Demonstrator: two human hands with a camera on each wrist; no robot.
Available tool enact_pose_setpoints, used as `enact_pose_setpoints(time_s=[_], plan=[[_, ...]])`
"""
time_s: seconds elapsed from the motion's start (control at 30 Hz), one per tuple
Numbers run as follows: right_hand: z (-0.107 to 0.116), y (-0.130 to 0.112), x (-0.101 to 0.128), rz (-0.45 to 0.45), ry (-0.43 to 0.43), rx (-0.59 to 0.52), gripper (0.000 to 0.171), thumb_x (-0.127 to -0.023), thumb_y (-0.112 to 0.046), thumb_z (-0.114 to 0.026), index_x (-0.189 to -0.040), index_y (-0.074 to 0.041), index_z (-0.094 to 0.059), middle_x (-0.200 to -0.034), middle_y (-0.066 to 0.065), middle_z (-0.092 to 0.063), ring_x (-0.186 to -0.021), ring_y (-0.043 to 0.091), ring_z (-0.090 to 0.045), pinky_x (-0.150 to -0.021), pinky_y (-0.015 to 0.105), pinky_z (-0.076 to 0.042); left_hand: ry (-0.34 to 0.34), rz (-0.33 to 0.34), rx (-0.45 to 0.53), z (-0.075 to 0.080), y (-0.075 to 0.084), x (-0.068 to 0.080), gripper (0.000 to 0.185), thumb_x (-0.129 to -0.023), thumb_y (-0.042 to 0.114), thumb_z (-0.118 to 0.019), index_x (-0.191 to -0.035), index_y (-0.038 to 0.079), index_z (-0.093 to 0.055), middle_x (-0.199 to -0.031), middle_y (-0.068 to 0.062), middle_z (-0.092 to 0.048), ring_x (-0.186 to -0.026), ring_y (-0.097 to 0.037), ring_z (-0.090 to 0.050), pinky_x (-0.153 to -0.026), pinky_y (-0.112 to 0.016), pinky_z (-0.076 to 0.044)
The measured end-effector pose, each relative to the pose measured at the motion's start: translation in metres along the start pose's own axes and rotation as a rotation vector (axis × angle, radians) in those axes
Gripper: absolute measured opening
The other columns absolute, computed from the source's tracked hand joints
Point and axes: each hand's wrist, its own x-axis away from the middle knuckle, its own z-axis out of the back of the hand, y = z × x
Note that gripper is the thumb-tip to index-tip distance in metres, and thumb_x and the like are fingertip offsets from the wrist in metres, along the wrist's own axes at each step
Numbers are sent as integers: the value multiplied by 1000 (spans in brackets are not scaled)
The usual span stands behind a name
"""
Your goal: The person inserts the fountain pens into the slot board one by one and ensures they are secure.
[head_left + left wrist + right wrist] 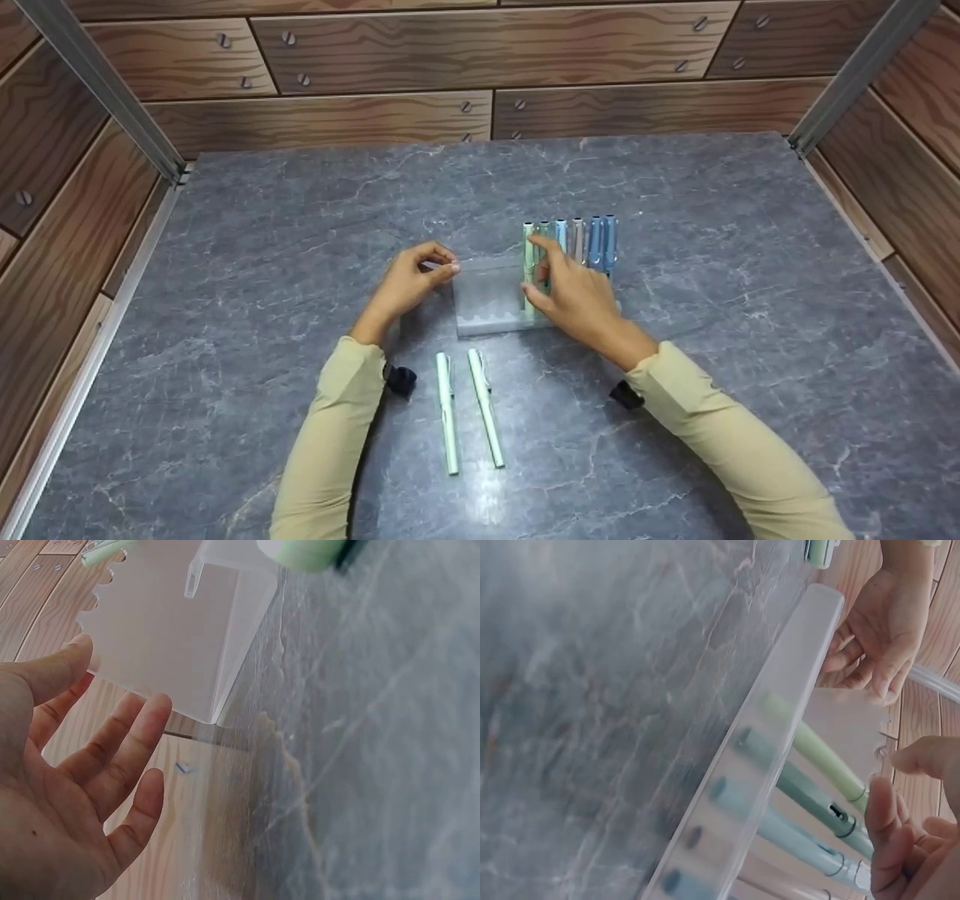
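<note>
A clear pen stand (491, 292) with a scalloped top edge stands tilted on the table. Its left corner is pinched between the thumb and forefinger of my left hand (416, 281), whose other fingers are spread in the left wrist view. Over the stand's right part is my right hand (581, 296), forefinger and thumb parted beside a light green pen (529, 259) in the stand. To that pen's right stand a darker green pen (814, 799), a light blue pen (802, 847), a greyish pen (578, 236) and blue pens (610, 240), partly hidden by my right hand.
Two light green pens, a left one (447, 420) and a right one (487, 412), lie on the grey marbled table (300, 210) in front of the stand. Wood-patterned walls (487, 49) enclose the back and sides.
</note>
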Motion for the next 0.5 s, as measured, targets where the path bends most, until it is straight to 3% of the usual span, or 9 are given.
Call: enact_pose_setpoints(time_s=[0.2,0.5], plan=[[0,-3,10,45,-55,-47,58,-86,-23,-72,-135,-9,-45,-86,2,-63,-53,6,-39,-46,23,-33,-7,20,-19,0,1,0,15,-89,11,-68,-100,1,-66,-100,-15,-69,-84,-31,-68,-73,-32,-54],[0,-5,20,37,-185,-122,58,-86,-27,-73,-135,-11,-47,-96,1,-63,-61,5,-50,-48,21,-39,-3,15,-33,0,0,-1,17,-89,13,-69,-101,1,-66,-99,-15,-70,-81,-26,-68,-69,-25,-53]])
